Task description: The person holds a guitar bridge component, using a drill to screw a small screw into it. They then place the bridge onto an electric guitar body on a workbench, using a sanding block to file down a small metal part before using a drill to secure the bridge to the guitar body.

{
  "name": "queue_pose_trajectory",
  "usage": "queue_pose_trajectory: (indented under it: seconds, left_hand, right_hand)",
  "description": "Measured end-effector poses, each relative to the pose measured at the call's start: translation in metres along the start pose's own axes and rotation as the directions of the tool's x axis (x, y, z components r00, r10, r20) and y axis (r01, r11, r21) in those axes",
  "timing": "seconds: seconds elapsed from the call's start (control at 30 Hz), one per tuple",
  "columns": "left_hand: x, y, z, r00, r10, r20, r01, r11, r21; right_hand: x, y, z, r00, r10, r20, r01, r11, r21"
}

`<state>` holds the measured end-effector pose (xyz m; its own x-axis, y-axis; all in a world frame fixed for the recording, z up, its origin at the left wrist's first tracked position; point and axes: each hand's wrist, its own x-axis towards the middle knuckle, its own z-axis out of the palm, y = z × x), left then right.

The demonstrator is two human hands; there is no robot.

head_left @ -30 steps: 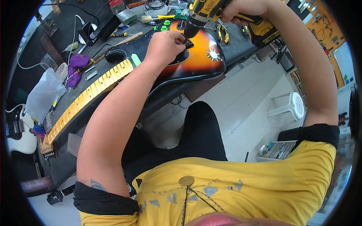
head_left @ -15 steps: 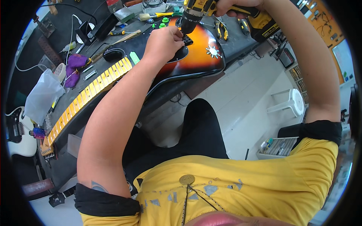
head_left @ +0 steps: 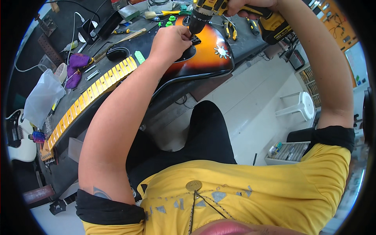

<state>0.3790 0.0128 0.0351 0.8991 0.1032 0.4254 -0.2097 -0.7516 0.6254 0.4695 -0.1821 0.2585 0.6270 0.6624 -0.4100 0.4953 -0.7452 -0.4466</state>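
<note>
A sunburst electric guitar body [head_left: 213, 62] lies on the bench, with a silver sun-shaped decal [head_left: 221, 51] on it. My left hand [head_left: 170, 43] is closed over a small black bridge part [head_left: 196, 40] on the body, fingertips pinched at the drill tip; what they pinch is hidden. Above, my right hand [head_left: 239, 8] grips a yellow-and-black cordless drill [head_left: 276, 29], its chuck pointing down beside my left fingers. The pale fretted neck [head_left: 90, 96] extends leftward, partly behind my forearm.
The dark bench [head_left: 78, 125] holds pliers [head_left: 231, 30], a brush [head_left: 154, 15], screwdrivers, a purple cloth [head_left: 76, 68] and a plastic bag [head_left: 43, 98]. A white guitar [head_left: 21, 145] sits far left. A white stool [head_left: 299, 105] and a crate [head_left: 286, 152] stand on the floor at right.
The view has shifted slightly, so the bench and guitar sit a little higher. My hands and the drill stay over the black part, with only small movements.
</note>
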Motion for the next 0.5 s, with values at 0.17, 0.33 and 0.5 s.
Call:
queue_pose_trajectory:
  seconds: [0.17, 0.33, 0.5]
  left_hand:
    - [0.003, 0.002, 0.005, 1.0, 0.009, -0.003, -0.009, 1.0, -0.014]
    - [0.0, -0.005, 0.0, 1.0, -0.005, -0.013, 0.005, 1.0, 0.006]
    - [0.003, -0.004, 0.006, 1.0, 0.0, -0.008, 0.0, 1.0, -0.023]
  right_hand:
    - [-0.005, 0.0, 0.002, 0.999, 0.035, -0.013, -0.035, 0.999, -0.012]
    - [0.001, -0.003, 0.002, 1.0, -0.016, -0.003, 0.016, 1.0, 0.0]
    - [-0.003, 0.002, 0.0, 1.0, 0.007, -0.016, -0.008, 1.0, -0.019]
